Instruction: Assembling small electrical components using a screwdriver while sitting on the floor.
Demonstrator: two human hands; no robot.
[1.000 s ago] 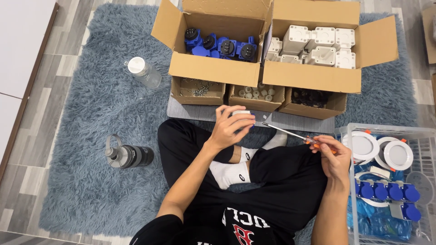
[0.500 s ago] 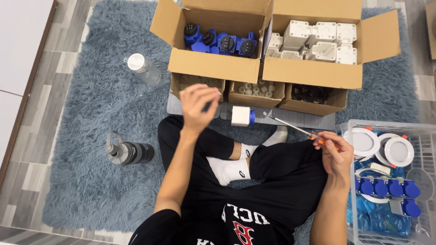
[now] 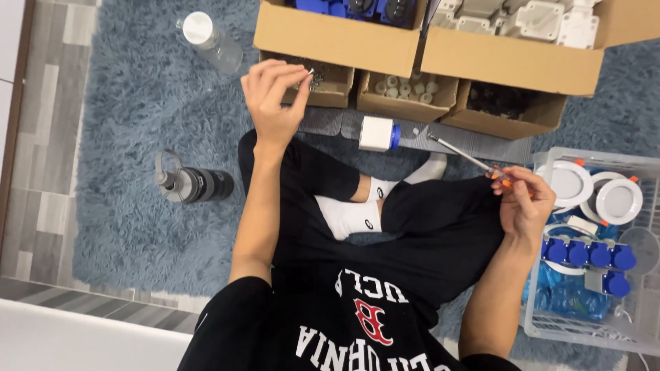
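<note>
Between thumb and fingertips of the left hand [image 3: 275, 96], a small silvery screw [image 3: 310, 71] is pinched, raised just over the small open cardboard box [image 3: 328, 89] of similar metal parts. Right hand [image 3: 526, 203] is closed around a screwdriver [image 3: 474, 162] with an orange handle and thin metal shaft, tip pointing toward the left hand. Between the hands, a white block with a blue cap [image 3: 379, 133] lies on the grey rug [image 3: 137, 137]. Beyond the left hand stand larger cardboard boxes [image 3: 337, 38] of blue and white parts. Beside the right hand sits a clear plastic bin [image 3: 591, 247] holding white round fixtures and blue caps. Left of the left hand lie a dark bottle [image 3: 196, 184] and a clear bottle [image 3: 210, 41].
</note>
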